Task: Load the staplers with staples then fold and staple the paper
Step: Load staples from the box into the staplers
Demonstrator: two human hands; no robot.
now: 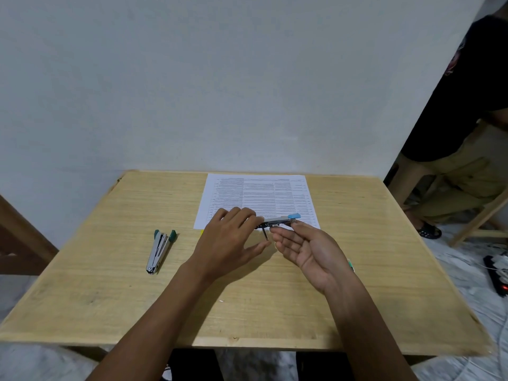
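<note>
A blue stapler (280, 220) hangs just above the near edge of the printed paper (255, 193). A thin metal rod sticks down from its underside. My right hand (308, 250), palm up, pinches the stapler's front half with thumb and fingertips. My left hand (229, 239) is palm down, its fingertips touching the stapler's left end and its thumb stretched out apart below the rod. A green stapler (160, 250) lies flat on the wooden table (110, 284), left of my hands.
A small yellow item (202, 231) peeks out by my left hand, and a small green-and-white item (351, 264) lies beside my right wrist. A person (461, 127) sits on a stool at the right. On the floor at the far right lies a power strip (497, 276).
</note>
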